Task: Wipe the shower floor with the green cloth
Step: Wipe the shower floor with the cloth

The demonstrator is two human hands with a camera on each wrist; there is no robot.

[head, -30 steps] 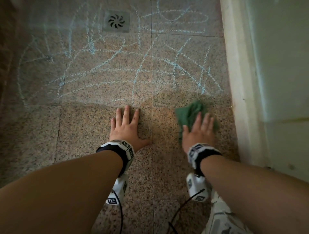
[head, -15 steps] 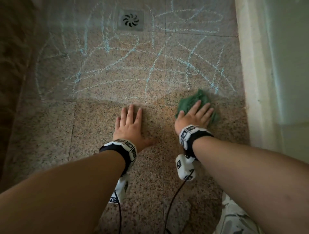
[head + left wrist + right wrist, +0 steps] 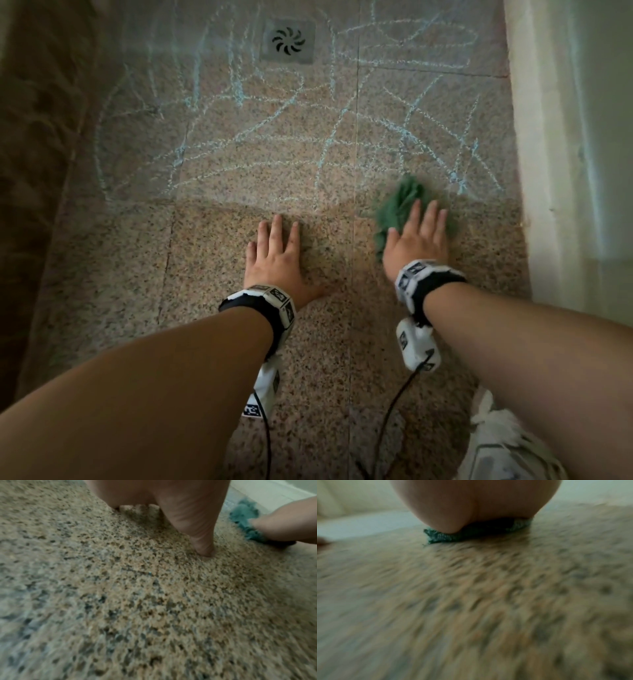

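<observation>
Chalk scribbles (image 3: 274, 137) cover the shower floor (image 3: 102, 274) ahead of both hands. Left hand (image 3: 277, 257) lies flat with fingers spread, bracing, holding nothing. To its right, the right hand (image 3: 416, 240) presses the bunched green cloth (image 3: 399, 202) down with straight fingers. Best, I think, to keep the palm weight firm and sweep forward in overlapping strokes toward the drain (image 3: 288, 41).

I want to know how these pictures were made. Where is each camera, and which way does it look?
Head: up on the head, looking down at the floor, drain, both forearms, left hand, right hand on the cloth.
Left wrist: low, along the palm and thumb pressed on the floor.
Right wrist: low, under the palm pressing the cloth.
Shared: all three show the cloth.
</observation>
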